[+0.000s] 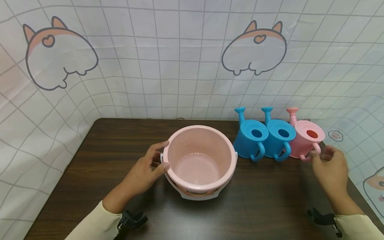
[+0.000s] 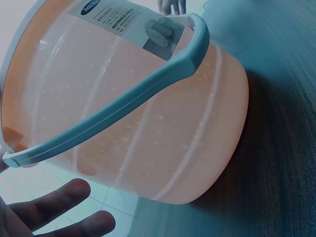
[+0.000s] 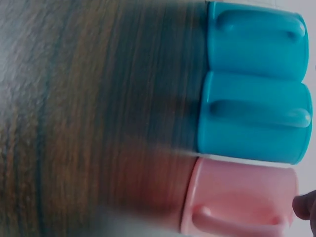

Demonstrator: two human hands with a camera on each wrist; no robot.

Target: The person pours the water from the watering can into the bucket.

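Note:
A pale pink bucket (image 1: 199,188) stands upright in the middle of the dark wooden table. Speckles like droplets dot its inner wall, and its floor looks shiny. My left hand (image 1: 143,174) touches the left rim with thumb and forefinger; two other fingers (image 2: 74,195) extend beside the bucket in the left wrist view. The bucket's handle (image 2: 133,106) hangs down along its side. On the right, my right hand (image 1: 331,171) is at the handle of a pink watering can (image 1: 301,143), fingers loosely bent. Whether it touches the handle I cannot tell.
Two blue watering cans, one on the left (image 1: 247,143) and one in the middle (image 1: 274,141), stand in a row with the pink one, spouts towards the back. Behind the table (image 1: 120,133) hangs a white gridded cloth (image 1: 180,66), which also runs along both sides.

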